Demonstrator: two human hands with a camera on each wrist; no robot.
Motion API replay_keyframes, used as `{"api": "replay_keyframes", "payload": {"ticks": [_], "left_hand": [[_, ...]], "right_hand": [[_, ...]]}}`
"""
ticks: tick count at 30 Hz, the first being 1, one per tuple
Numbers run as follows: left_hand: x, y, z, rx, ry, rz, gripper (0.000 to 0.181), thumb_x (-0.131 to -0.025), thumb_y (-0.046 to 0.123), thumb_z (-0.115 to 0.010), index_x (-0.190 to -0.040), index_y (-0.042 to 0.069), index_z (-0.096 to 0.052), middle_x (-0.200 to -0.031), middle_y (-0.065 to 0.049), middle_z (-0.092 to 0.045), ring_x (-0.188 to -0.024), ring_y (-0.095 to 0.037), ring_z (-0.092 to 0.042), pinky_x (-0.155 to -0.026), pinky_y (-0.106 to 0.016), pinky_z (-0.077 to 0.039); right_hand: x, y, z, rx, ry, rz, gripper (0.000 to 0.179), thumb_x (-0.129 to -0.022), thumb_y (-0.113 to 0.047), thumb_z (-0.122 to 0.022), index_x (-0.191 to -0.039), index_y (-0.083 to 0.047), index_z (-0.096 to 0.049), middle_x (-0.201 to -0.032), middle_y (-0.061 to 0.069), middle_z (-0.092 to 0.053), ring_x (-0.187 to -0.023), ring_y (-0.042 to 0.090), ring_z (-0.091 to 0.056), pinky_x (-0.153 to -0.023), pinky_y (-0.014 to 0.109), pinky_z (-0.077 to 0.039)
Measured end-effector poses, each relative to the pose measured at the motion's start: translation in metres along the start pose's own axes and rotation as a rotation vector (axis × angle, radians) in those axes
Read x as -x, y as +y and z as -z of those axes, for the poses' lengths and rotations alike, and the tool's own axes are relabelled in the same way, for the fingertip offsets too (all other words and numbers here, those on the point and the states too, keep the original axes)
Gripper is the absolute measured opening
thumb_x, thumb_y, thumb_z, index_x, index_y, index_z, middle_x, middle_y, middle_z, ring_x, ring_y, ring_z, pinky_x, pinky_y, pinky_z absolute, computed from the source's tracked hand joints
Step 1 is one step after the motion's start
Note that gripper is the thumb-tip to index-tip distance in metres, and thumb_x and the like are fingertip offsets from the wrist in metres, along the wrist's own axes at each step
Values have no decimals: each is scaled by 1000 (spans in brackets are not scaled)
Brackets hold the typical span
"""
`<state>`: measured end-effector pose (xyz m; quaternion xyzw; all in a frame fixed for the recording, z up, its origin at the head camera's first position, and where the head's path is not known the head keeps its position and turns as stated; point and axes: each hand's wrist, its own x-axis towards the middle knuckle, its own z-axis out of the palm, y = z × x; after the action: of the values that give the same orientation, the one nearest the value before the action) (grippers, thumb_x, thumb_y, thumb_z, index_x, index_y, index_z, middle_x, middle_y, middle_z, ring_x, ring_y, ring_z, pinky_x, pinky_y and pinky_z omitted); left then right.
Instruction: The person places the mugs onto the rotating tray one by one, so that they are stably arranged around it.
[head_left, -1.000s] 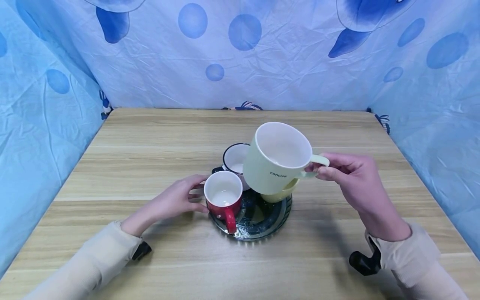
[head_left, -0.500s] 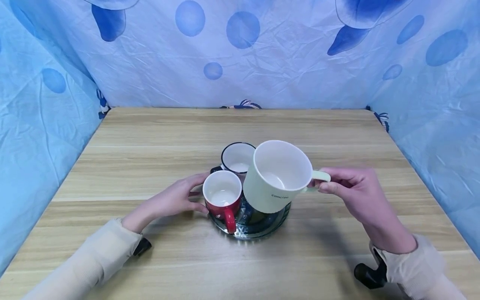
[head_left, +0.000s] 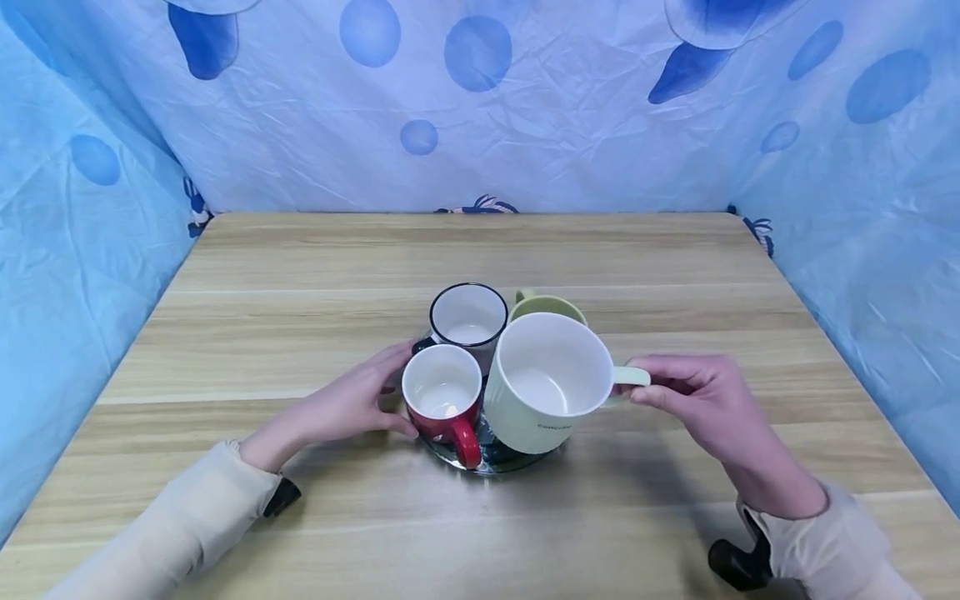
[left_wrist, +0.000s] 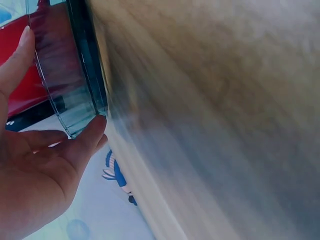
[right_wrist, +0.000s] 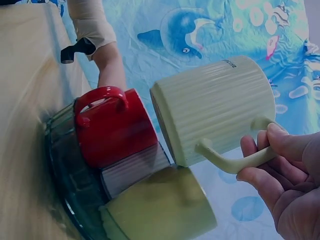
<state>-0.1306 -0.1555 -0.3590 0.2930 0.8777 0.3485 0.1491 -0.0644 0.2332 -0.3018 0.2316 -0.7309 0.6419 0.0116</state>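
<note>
My right hand (head_left: 697, 408) pinches the handle of a large pale green mug (head_left: 551, 383) marked "concise". In the right wrist view this ribbed mug hangs tilted above a dark glass tray (right_wrist: 62, 165), its base clear of the tray floor. A red mug (head_left: 431, 423), a white mug with a black rim (head_left: 468, 312) and a yellow-green mug (head_left: 551, 306) stand on the tray; the pale green mug partly hides the last. My left hand (head_left: 348, 404) is spread at the tray's left side, its fingertips (left_wrist: 97, 125) touching the glass edge beside the red mug.
The wooden table (head_left: 300, 517) extends around the tray. Blue patterned sheeting (head_left: 480, 150) hangs along the table's back and both sides. Black straps sit at both sleeve cuffs.
My right hand has lowered the pale green mug toward the tray's front right, uncovering the rim of the yellow-green mug behind it. My left hand stays at the tray's left side.
</note>
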Motion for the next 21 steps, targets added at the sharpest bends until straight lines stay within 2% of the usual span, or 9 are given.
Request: {"api": "replay_keyframes", "payload": {"ticks": [4,12,21], "left_hand": [[-1,-4,3,26,-28,12,102,-69,26,-87,-149,-2,-30,-160,-20,-21,-140,-38,-37,-101,-46,-51],[-3,-12,8,29,-41,-32,103,-71,30,-86,-150,-3,-28,-160,-23,-19,-143,-42,-30,-100,-49,-50],[-3,-7,8,-79,-35,-25,101,-71,36,-85,-148,-2,-33,-159,-20,-23,-145,-39,-28,-106,-50,-45]], "right_hand": [[2,5,-1,-1,-16,5,37,-84,14,-63,-107,-13,-74,-93,-5,-77,-86,5,-72,-73,18,-59],[6,16,-3,9,-48,33,37,-84,13,-62,-108,-12,-74,-95,-7,-76,-86,3,-71,-73,17,-58],[7,30,-9,-32,-64,64,35,-84,12,-64,-108,-12,-75,-96,-9,-76,-87,0,-69,-70,15,-57]]}}
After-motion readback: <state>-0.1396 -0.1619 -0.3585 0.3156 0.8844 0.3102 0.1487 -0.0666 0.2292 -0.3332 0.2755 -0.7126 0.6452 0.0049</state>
